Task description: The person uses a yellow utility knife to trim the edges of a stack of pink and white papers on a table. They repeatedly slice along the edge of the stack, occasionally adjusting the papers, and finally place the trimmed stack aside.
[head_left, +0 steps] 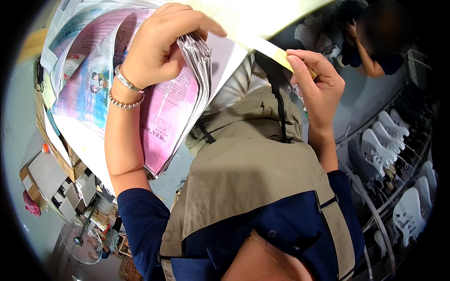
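A thick sheaf of printed newspaper sheets (171,105), pink on the near face, lies at the upper left with layered, crumpled edges. My left hand (161,40) is bent over its top edge, thumb tucked in and fingers curled round the crumpled sheet ends; the fingertips are partly blurred. To the right, my right hand (316,77) pinches a flat, narrow strip (276,54), yellow near the fingers and paler at its far end. The strip points toward the table edge, apart from my left hand. I cannot tell what it is made of.
More newspaper sheets (86,65) fan out at left on a pale table (262,16). Racks of white, shoe-shaped pieces (379,147) stand at right. Another person (375,63) sits at the upper right. A fan (80,241) stands lower left, and my beige apron (248,182) covers my lap.
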The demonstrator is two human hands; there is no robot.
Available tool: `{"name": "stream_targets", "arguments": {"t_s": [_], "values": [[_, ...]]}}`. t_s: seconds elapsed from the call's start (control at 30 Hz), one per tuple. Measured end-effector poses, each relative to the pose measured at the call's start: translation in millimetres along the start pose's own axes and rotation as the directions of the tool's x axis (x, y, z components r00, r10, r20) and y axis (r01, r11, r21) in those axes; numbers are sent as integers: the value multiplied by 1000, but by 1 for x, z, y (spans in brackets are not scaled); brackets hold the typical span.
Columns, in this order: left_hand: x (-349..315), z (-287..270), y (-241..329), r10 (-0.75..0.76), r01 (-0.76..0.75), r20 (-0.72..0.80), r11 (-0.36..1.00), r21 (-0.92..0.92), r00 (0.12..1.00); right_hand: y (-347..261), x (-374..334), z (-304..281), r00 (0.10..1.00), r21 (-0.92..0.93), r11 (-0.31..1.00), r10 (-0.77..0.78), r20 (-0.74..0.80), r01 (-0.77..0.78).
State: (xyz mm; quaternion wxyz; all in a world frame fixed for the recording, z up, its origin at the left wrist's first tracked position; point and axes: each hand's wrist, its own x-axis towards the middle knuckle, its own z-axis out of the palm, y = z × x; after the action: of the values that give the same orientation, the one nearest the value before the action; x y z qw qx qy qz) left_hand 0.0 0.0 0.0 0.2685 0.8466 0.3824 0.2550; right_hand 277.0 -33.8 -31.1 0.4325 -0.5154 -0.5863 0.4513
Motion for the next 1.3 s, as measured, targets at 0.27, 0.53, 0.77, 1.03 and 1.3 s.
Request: {"name": "stream_targets", "arguments": {"t_s": [0.27,0.53,0.77,1.03,1.3], "values": [[7,3,4,132,-130,-10,989,73,991,-7,3,1,993,-118,988,-95,76,103],[1,3,-3,127,-129,29,988,84,991,-10,0,3,984,-53,987,-148,98,154],[-2,3,-3,115,-116,15,989,87,993,-10,-1,3,990,-49,992,-112,90,116],[-1,6,-4,122,-123,13,986,111,992,-9,-1,3,990,-74,991,-107,95,114],[0,1,-4,152,-155,27,981,119,988,2,8,10,994,-3,995,104,43,-104]]}}
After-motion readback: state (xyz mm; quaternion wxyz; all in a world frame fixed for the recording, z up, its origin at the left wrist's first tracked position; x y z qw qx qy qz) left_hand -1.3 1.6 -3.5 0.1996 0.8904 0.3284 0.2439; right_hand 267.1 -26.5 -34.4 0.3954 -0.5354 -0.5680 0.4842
